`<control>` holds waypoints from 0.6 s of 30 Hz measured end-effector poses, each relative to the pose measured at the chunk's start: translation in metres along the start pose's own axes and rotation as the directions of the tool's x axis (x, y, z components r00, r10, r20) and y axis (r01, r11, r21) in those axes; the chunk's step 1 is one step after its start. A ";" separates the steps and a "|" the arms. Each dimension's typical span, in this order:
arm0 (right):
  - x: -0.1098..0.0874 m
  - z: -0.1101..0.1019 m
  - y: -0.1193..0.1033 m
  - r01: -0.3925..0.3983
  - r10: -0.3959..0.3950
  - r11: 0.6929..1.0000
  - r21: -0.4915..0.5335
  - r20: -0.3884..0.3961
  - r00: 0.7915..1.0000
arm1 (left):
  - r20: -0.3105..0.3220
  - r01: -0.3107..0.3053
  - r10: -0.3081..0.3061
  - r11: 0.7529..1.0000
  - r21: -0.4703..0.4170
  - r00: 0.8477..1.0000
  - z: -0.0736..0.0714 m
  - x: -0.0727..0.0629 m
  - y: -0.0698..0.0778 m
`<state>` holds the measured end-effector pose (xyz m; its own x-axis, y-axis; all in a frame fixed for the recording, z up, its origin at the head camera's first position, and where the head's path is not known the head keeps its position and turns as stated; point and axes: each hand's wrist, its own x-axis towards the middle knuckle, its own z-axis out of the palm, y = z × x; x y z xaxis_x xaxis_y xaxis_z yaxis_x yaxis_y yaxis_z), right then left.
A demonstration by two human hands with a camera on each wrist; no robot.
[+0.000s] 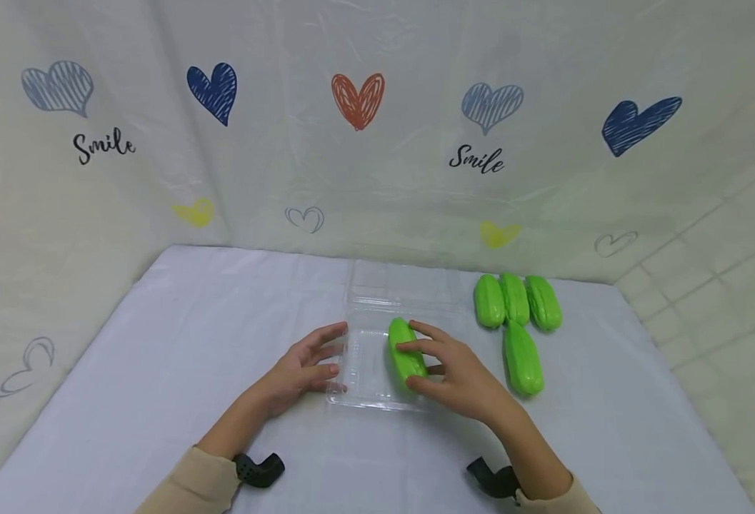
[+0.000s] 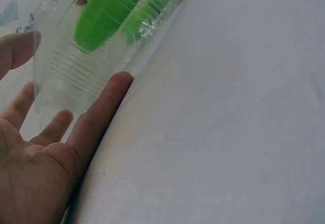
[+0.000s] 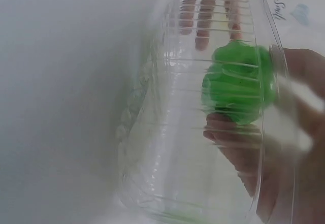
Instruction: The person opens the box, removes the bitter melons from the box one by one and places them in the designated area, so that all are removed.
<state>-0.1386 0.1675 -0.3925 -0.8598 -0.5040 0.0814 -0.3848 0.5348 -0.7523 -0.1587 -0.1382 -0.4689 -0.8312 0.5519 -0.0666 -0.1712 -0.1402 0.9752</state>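
A clear plastic clamshell box (image 1: 367,400) lies on the table, its lid (image 1: 403,283) folded back toward the wall. My right hand (image 1: 454,371) grips a glossy, bright green oblong piece (image 1: 403,350) between thumb and fingers, inside the right part of the box's base. Seen through the clear wall in the right wrist view, the green piece (image 3: 238,84) sits between the thumb and fingers; whether it rests on the bottom I cannot tell. With fingers spread and fairly straight, my left hand (image 1: 303,368) touches the box's left side. The left wrist view shows its fingertips along the wall.
Several similar green oblong pieces (image 1: 523,357) lie on the table right of the box, most in a row near the back edge. A white cloth (image 1: 223,307) covers the table. Behind it hangs a pale curtain (image 1: 409,43) printed with hearts.
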 end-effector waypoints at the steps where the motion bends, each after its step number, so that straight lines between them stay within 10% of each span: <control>1: 0.000 0.000 0.000 0.008 -0.008 1.000 -0.007 -0.003 1.000 | -0.003 0.001 -0.001 1.000 0.000 1.000 0.000 0.000 0.000; 18: -0.010 -0.023 0.001 0.054 -0.056 0.998 -0.033 -0.062 0.997 | 0.000 -0.011 0.011 1.000 -0.007 1.000 0.003 -0.001 0.002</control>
<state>-0.1380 0.1886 -0.3793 -0.8560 -0.4904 0.1636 -0.4415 0.5287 -0.7250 -0.1568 -0.1362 -0.4665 -0.8333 0.5500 -0.0560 -0.1657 -0.1517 0.9744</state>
